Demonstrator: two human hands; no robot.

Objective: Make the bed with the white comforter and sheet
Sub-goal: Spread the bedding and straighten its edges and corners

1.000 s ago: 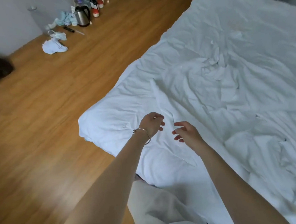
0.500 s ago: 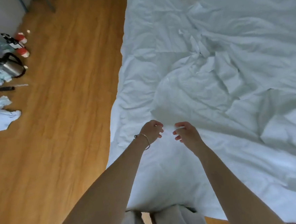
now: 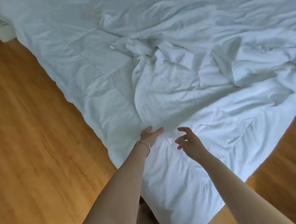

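The white comforter (image 3: 167, 79) lies crumpled over the bed, one corner hanging toward the wooden floor (image 3: 31, 137). The left hand (image 3: 149, 135) rests on a fold, grip loose, fingertips hidden in cloth. The right hand (image 3: 187, 141) hovers just beside, fingers spread, holding nothing. The sheet cannot be told apart.

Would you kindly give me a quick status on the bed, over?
Left hand open on comforter. Right hand open, just above. Comforter rumpled, bunched mid-bed. Nothing in the way.
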